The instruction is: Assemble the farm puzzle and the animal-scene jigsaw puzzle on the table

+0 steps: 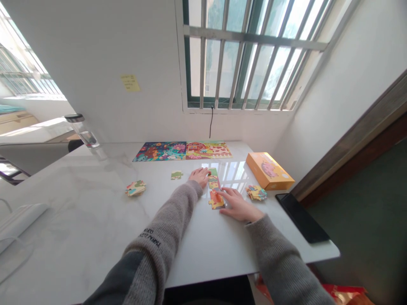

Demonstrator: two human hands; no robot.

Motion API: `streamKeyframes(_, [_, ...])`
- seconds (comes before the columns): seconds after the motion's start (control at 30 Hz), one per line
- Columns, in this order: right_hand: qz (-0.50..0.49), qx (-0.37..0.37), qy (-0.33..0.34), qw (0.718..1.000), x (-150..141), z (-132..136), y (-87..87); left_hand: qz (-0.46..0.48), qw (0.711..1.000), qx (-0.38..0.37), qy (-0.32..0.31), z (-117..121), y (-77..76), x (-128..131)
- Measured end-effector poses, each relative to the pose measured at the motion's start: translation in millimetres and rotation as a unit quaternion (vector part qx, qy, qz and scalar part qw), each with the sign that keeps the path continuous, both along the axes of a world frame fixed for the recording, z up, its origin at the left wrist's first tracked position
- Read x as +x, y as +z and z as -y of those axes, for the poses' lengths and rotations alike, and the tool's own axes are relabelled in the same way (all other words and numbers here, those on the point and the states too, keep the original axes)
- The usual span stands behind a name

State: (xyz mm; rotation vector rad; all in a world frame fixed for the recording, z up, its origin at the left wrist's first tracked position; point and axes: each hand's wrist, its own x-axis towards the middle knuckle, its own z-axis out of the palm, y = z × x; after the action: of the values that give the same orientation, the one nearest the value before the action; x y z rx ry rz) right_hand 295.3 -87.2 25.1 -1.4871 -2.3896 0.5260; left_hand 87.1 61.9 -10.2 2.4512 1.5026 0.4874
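Sunlight from a barred window point(241, 55) falls across a white marble-patterned table point(79, 220). Everything on it sits around a narrow strip of joined jigsaw pieces point(213, 190), which lies flat between the two hands. Beyond the strip, at the table's far edge, two assembled jigsaw pictures point(182, 151) lie side by side. To the strip's right are an orange box point(269, 171) and a small heap of loose pieces point(256, 192). To its left lie a single green piece point(177, 175) and, farther off, another small heap point(135, 188).

The step in hand looks like fitting pieces along the strip, and a further join would call for a piece from one of the heaps. The left hand point(200, 177) rests palm down, its fingers point(202, 171) slightly curled and open, touching the strip's far end. The right hand point(238, 204) lies spread on the strip's right side, its fingers point(227, 192) extended and open, resting on the pieces. Neither hand appears to grip anything or lift it from the table.
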Motion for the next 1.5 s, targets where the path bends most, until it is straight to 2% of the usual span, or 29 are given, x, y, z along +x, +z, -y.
streamKeyframes(0.13, [-0.020,0.027,0.017,0.999,6,1,-5.0,0.016,1.000,0.014,-0.003,-2,0.5,-2])
streamKeyframes(0.47, [-0.060,0.028,0.016,0.998,22,14,-6.4,0.034,0.999,0.008,-0.004,0,6.3,-7])
streamKeyframes(0.73, [-0.042,0.042,0.002,0.998,15,18,-3.2,0.047,0.999,0.011,0.000,1,5.8,-5])
streamKeyframes(1.03, [-0.057,0.048,0.018,0.997,17,17,-4.4,0.043,0.999,0.005,-0.008,5,10.7,-6])
streamKeyframes(1.33, [-0.058,0.072,-0.013,0.996,9,20,0.4,0.046,0.998,0.035,0.029,10,10.8,-5])
streamKeyframes(1.5, [-0.049,0.095,-0.013,0.994,6,19,0.6,0.047,0.997,0.049,0.027,20,21.7,-11])
